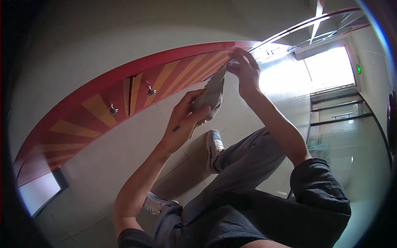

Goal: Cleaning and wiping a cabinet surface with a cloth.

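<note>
Left hand (185, 120): raised in front of the cabinet, fingers curled about the lower end of a grey cloth (211, 96); thumb laid over the fabric, grip closed on it.
Right hand (244, 68): lifted higher and further right, fingertips pinched together on the cloth's top corner, close to the cabinet's upper edge.
Grey cloth: crumpled, stretched slantwise between the two hands, upper end narrow, lower end bunched; it hangs just in front of the cabinet face; whether it touches the face cannot be told.
Cabinet (74, 128): red front with orange ray-like stripes, red band along the top, curving across the view from lower left to upper right.
Knobs: two small metal ones, left knob (112, 110) and right knob (151, 91), either side of a vertical door seam, well to the left of the hands.
Floor (103, 165): pale glossy tiles, bright glare to the right.
Shoes: light sneakers, one (214, 149) below the left hand, the other (157, 203) lower, beside the left forearm.
Clothing: grey trousers (248, 153), dark short-sleeved top (322, 194).
Doorway (331, 68): brightly lit, upper right, glass panels beneath it.
</note>
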A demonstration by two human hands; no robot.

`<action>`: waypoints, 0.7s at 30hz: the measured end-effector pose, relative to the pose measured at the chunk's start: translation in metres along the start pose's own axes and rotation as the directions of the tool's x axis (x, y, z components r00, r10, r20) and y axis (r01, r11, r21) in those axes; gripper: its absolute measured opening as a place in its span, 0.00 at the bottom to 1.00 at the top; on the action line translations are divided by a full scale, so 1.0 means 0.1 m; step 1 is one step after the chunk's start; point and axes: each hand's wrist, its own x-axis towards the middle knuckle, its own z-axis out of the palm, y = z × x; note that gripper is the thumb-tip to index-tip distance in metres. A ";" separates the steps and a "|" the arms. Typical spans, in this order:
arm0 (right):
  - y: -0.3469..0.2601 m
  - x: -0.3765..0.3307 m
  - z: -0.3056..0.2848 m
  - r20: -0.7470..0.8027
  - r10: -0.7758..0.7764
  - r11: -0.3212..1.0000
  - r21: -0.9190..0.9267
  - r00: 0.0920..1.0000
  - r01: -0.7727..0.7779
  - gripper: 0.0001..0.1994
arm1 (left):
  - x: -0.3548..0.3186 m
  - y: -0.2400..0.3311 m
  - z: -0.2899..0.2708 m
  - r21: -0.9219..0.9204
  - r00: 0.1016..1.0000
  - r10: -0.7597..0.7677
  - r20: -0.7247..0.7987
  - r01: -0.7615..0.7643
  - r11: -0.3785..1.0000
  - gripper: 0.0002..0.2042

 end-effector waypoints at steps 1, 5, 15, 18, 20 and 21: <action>-0.02 0.06 -0.03 0.004 -0.001 1.000 0.005 1.000 0.001 0.18 | 0.02 0.01 0.02 0.005 1.000 0.003 -0.003 -0.003 1.000 0.21; -0.07 0.21 -0.12 -0.082 0.066 0.982 0.181 0.994 -0.050 0.19 | 0.15 -0.02 0.10 -0.048 0.994 0.081 0.076 -0.077 0.996 0.26; -0.19 -0.45 0.26 0.084 0.183 0.969 -0.182 0.979 -0.166 0.14 | 0.15 0.21 -0.08 0.017 0.959 0.274 0.079 -0.276 0.961 0.32; -0.18 -0.84 0.24 0.371 0.062 0.915 -0.391 0.926 0.096 0.12 | 0.05 0.31 -0.05 0.277 0.939 0.344 0.027 -0.338 0.900 0.37; -0.20 -1.05 0.28 0.495 -0.028 0.918 -0.332 0.869 0.219 0.13 | 0.02 0.31 -0.05 0.458 0.845 0.530 0.067 -0.498 0.736 0.37; -0.18 -1.08 0.28 0.551 -0.125 0.899 -0.289 0.825 0.330 0.13 | -0.04 0.35 -0.05 0.503 0.857 0.513 0.058 -0.468 0.726 0.35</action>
